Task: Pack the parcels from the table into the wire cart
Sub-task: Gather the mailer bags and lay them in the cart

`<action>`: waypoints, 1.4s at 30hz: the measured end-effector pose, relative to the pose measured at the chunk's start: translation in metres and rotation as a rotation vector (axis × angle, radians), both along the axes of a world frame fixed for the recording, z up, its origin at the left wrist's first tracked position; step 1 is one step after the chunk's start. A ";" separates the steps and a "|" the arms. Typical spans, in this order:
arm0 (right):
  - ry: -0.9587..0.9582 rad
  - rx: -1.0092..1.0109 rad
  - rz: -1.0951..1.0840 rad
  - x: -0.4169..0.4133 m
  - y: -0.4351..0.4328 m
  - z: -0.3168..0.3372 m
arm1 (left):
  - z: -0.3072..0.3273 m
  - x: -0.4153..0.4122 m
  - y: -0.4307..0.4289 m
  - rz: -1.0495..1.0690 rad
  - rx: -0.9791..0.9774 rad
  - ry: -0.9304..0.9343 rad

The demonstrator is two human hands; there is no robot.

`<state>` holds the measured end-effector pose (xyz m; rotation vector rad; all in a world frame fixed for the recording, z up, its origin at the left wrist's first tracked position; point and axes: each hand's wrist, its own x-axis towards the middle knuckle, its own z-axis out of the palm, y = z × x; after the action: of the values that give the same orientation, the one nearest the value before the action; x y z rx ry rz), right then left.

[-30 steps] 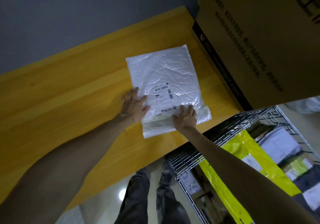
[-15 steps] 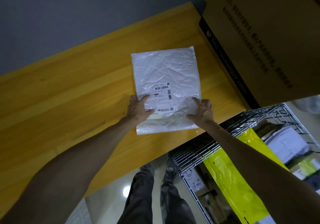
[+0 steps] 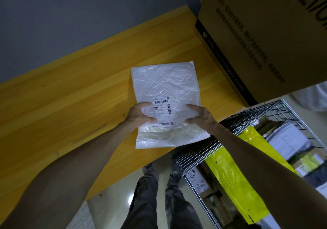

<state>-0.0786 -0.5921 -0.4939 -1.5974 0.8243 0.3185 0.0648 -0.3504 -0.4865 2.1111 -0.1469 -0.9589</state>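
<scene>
Obs.: the person is standing at the yellow wooden table [image 3: 70, 96] and working the white crinkled plastic mailer parcel [image 3: 164, 85], the one with a printed barcode label on top.

Change: a second ago both hands were lying flat on the near end of the parcel. Half a second ago they were moving out to its two side edges. Now the left hand [image 3: 139, 115] is gripping the left edge, fingers and thumb curled in and bunching the plastic. The right hand [image 3: 200, 116] is doing the same on the right edge, so both are clamping the parcel. The parcel is also sitting closer to the person than before. Its near right corner is now reaching past the table's edge, above the corner of the wire cart [image 3: 198, 150].

Position: most of the parcel is still lying on the table, just beside the large brown cardboard box [image 3: 256, 34]. I cannot tell whether the near end is already lifting.

Reading: pressing and sliding is giving way to a proper two-handed hold, so the lift-off looks to be starting. The cart is waiting on the person's right, already carrying a bright yellow plastic parcel [image 3: 230, 166] and others. This parcel is not yet packed.
</scene>
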 end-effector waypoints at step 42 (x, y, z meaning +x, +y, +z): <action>-0.218 -0.665 -0.149 -0.047 0.114 0.298 | 0.259 0.020 0.063 -0.265 -0.297 -0.436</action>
<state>-0.1257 -0.4779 -0.1961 -2.1200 0.9241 -0.2673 0.0844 -0.2874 -0.2276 2.0188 -0.7580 -0.5631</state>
